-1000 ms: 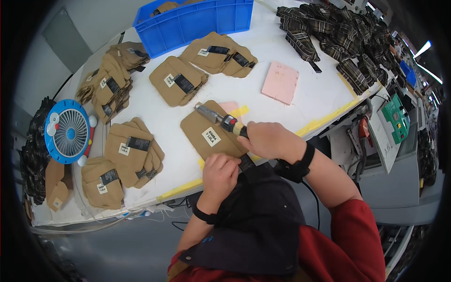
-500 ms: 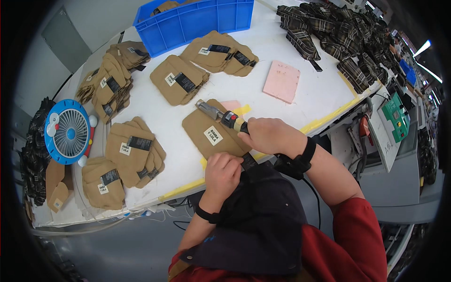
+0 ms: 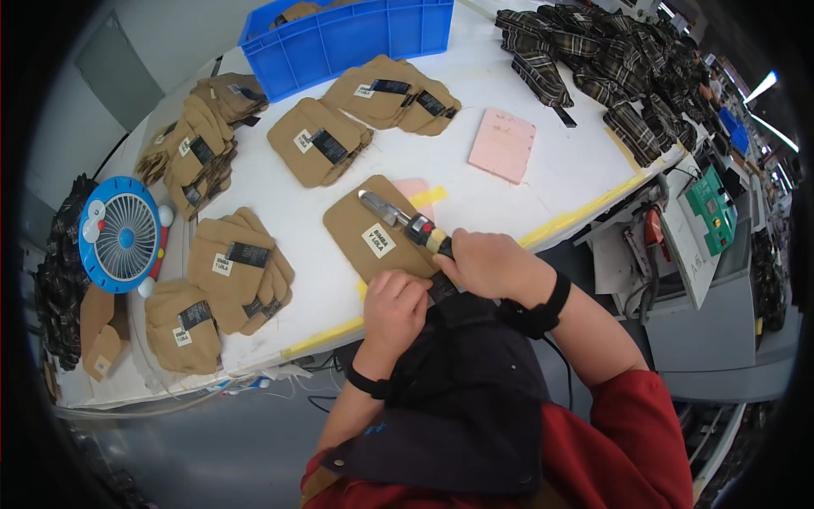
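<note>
Tan fabric lies before us: a rounded panel [image 3: 349,222] with a white label [image 3: 378,241], flat at the near edge of a white table [image 3: 585,174]. Our right hand [image 3: 496,267] is wrapped around the dark grip of a hand tool [image 3: 417,227], whose silvery metal end points away over the panel; we cannot tell whether the metal touches the cloth. Our left hand [image 3: 396,307] rests at the panel's near edge with its fingers curled; whether they pinch the cloth or only press it, we cannot tell. We judge the step in hand to be tool work on this panel, the left hand steadying it. The next move seems to call for a flat panel and fingertips clear of the metal. Similar tan stacks [image 3: 314,170] lie to the left and beyond, near a blue crate [image 3: 348,55].
</note>
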Demonstrator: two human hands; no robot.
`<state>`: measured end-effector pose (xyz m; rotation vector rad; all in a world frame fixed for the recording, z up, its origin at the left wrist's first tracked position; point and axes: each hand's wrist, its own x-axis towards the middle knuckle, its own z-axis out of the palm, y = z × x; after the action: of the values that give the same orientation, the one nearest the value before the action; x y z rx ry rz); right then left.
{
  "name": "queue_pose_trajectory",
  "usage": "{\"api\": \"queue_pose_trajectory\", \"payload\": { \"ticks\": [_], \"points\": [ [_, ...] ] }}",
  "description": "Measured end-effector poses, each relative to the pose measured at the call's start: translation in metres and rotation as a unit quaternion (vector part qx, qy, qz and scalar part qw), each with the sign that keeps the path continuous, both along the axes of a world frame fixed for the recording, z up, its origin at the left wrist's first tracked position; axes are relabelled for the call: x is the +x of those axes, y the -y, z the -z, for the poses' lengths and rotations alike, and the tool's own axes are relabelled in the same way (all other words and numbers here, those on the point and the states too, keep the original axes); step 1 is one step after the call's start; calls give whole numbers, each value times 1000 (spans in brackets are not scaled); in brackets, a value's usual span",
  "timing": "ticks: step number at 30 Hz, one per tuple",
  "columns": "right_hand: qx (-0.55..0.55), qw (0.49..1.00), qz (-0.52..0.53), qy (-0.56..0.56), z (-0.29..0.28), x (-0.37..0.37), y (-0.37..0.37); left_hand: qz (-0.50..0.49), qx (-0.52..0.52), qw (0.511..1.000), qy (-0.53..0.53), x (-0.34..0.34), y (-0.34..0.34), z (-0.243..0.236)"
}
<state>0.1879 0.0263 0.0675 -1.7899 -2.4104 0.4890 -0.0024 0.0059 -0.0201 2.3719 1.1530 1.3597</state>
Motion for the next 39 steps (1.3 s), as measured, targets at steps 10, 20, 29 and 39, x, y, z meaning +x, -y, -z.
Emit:
{"api": "queue_pose_trajectory", "payload": {
  "ticks": [10,20,29,39],
  "points": [
    [14,999,-1,-29,13,10,14,-5,13,1000,-3,2,-1,2],
    [-50,998,32,0,5,30,73,-9,11,1000,-6,1,0,1],
    [-20,1000,17,8,2,26,73,-14,9,1000,0,4,-1,1],
    [15,1000,10,6,13,20,64,-8,14,1000,-1,4,-3,1]
  ]
}}
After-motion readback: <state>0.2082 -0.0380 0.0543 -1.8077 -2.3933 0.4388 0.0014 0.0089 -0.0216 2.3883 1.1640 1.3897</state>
